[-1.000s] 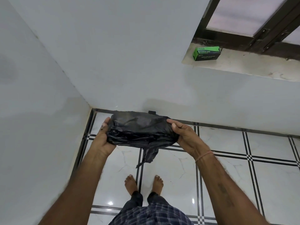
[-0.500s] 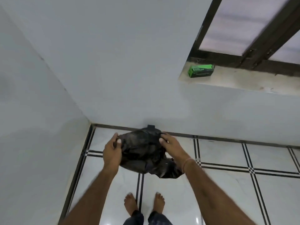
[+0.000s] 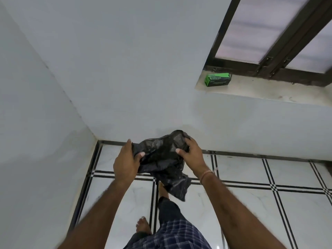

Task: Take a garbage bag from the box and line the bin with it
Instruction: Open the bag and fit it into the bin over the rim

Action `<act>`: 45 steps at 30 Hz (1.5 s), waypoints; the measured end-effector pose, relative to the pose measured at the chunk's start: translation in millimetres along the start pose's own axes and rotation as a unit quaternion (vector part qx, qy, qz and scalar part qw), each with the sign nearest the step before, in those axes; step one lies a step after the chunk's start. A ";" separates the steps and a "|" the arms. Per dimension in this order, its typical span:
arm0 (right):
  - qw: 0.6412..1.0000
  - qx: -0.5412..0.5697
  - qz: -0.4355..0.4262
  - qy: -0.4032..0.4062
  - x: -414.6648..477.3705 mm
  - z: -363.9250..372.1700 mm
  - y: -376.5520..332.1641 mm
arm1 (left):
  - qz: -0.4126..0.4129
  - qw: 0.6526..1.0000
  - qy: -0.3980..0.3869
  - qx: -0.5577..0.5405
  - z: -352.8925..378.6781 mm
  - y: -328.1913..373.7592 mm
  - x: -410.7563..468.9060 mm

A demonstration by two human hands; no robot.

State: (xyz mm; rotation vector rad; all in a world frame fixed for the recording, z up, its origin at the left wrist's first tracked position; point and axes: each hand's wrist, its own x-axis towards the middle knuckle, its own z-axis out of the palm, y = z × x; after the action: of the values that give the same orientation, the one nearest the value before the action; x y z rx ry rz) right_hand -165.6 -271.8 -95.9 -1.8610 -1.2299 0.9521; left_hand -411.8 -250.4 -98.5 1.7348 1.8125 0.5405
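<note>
Currently both hands clamp the crumpled thin black plastic garbage bag (image 3: 161,159) at chest height over the white tiled floor (image 3: 251,203): left hand (image 3: 125,161) on its left edge, right hand (image 3: 193,156) on the right. Best move: find the open hem, spread it. Film's semi-translucent, wrinkled, tail hanging. Green cardboard box (image 3: 217,79) sits far off on the windowsill (image 3: 269,92). Bin not visible.

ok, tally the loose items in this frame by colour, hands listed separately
Black: 1, the garbage bag, gripped by both hands
Green: 1, the box on the window ledge
Hands: 2, left hand and right hand
Total: 2 items, 2 hands; no bin in view
</note>
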 end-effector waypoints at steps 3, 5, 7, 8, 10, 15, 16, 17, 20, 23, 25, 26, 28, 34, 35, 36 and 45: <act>1.000 -0.025 -0.003 -0.002 7.5 3.1 6.5 | -0.085 0.996 -0.035 0.004 1.4 -6.1 3.8; 0.998 -0.063 0.000 -0.014 10.3 8.6 15.1 | -0.165 0.973 -0.044 -0.152 0.2 -1.7 4.7; 0.997 -0.064 0.026 -0.030 13.5 12.8 25.7 | -0.263 0.891 -0.057 -0.366 1.7 1.7 8.8; 0.997 -0.053 0.043 -0.032 13.2 14.6 32.1 | -0.293 0.848 -0.062 -0.437 2.7 2.9 9.9; 0.996 -0.004 0.085 -0.025 15.0 19.2 46.2 | -0.320 0.800 -0.050 -0.504 13.8 -4.0 18.2; 0.943 0.236 0.226 -0.055 22.4 30.7 63.5 | -0.313 0.790 -0.015 -0.526 56.0 -12.7 30.9; 0.928 0.273 0.246 -0.065 27.8 32.9 67.6 | -0.310 0.794 -0.014 -0.522 64.3 -13.5 32.1; 0.914 0.301 0.261 -0.072 34.6 36.7 76.5 | -0.313 0.794 -0.011 -0.520 78.9 -17.9 34.4; 0.881 0.383 0.271 -0.058 62.2 52.9 104.2 | -0.359 0.752 0.007 -0.552 118.7 -31.3 49.6; 0.845 0.472 0.251 -0.019 107.0 67.4 135.4 | -0.388 0.692 0.020 -0.609 164.0 -45.6 82.6; 0.802 0.545 0.245 0.020 135.8 70.4 159.2 | -0.380 0.670 0.019 -0.637 194.4 -55.2 106.7; 0.786 0.568 0.241 0.037 147.4 70.3 170.6 | -0.375 0.666 0.020 -0.644 208.2 -59.5 116.8; 0.764 0.597 0.236 0.061 162.5 73.0 209.6 | -0.372 0.664 0.014 -0.648 243.3 -71.8 132.4; 0.777 0.531 0.335 0.044 183.4 113.3 297.3 | -0.358 0.688 0.014 -0.632 312.1 -106.2 161.5; 0.782 0.517 0.349 0.025 189.5 125.7 305.4 | -0.358 0.691 0.015 -0.628 320.4 -112.2 165.0; 0.783 0.503 0.365 0.014 195.9 139.3 314.2 | -0.359 0.697 0.014 -0.620 330.9 -119.5 168.6; 0.804 0.403 0.438 -0.013 246.3 204.1 380.3 | -0.369 0.741 0.007 -0.560 400.9 -189.2 185.2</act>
State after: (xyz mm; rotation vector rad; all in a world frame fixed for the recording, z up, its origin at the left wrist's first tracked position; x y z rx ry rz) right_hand -111.2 -124.0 -567.3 -1.6157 0.1936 1.6395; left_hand -297.1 -119.1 -546.1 0.1594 1.4359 0.9782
